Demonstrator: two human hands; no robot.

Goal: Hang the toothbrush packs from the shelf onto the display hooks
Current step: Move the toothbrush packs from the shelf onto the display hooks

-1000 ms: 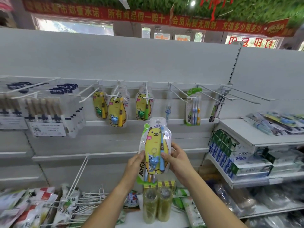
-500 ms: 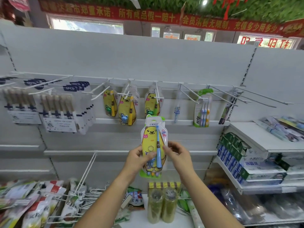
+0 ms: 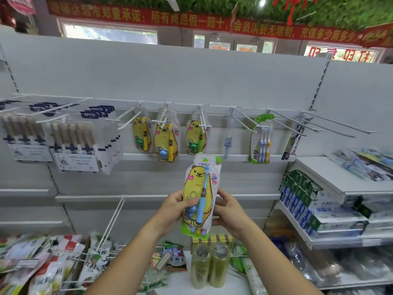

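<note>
A yellow bear toothbrush pack (image 3: 198,184) with a blue brush stands upright in front of me, below the hook row. My left hand (image 3: 173,209) grips its left edge, thumb across the front. My right hand (image 3: 228,211) holds its right edge. A green-edged pack (image 3: 188,231) peeks out behind it at the bottom. Three similar bear packs (image 3: 167,141) hang on white display hooks (image 3: 127,119) above. A green All-fix pack (image 3: 260,143) hangs further right, beside bare hooks (image 3: 314,126).
Boxed multi-brush packs (image 3: 74,145) hang at the left. Toothpaste boxes (image 3: 308,201) and a shelf of loose packs (image 3: 365,165) sit at the right. Below me are two green jars (image 3: 209,265), snack bags (image 3: 42,269) and a loose wire rack (image 3: 110,231).
The bear pack and both hands have risen a little toward the hook row, and the pack has turned more upright. My view has shifted left.
</note>
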